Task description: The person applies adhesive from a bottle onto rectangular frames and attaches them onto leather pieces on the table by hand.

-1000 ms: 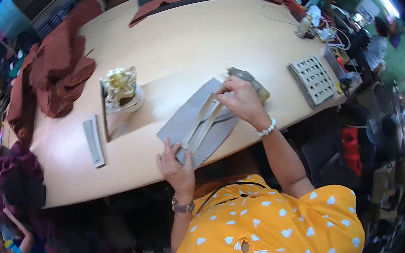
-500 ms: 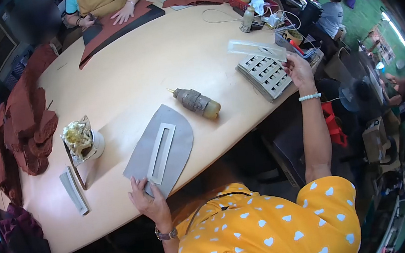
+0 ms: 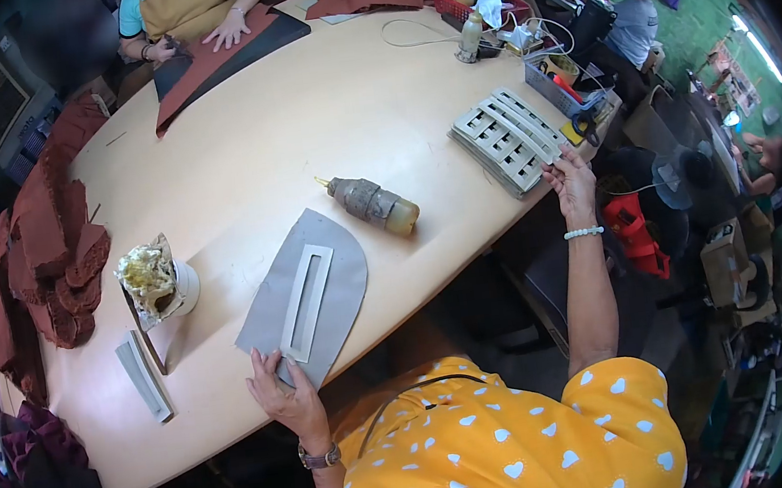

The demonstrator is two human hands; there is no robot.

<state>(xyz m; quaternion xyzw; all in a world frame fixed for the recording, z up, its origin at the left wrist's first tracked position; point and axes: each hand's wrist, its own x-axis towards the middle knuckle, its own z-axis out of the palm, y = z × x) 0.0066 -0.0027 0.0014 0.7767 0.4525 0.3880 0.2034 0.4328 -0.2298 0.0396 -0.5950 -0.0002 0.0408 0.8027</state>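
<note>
My left hand (image 3: 291, 402) grips the lower end of a flat grey panel (image 3: 259, 317) with a rounded far end. Its fingertips sit at the near end of a narrow pale rectangular frame (image 3: 317, 291) lying on the panel. My right hand (image 3: 574, 187) pinches the near end of a similar pale frame (image 3: 521, 130), which rests over a stack of slotted grey pieces (image 3: 486, 148). Beyond the panel, a bottle wrapped in brown tape (image 3: 362, 201) lies on its side, its thin nozzle pointing away to the left.
A white cup with crusted yellowish material (image 3: 186, 287) stands at left beside loose grey strips (image 3: 142, 378). Reddish-brown pieces (image 3: 50, 254) are piled along the left edge. Across the table (image 3: 239, 179), a person's hands (image 3: 227, 29) rest on reddish-brown material. A blue basket (image 3: 555, 88) holds tools.
My right hand has come down and nearer with the pale frame, which was raised above the stack and now lies over it. My left hand stays at the panel.
</note>
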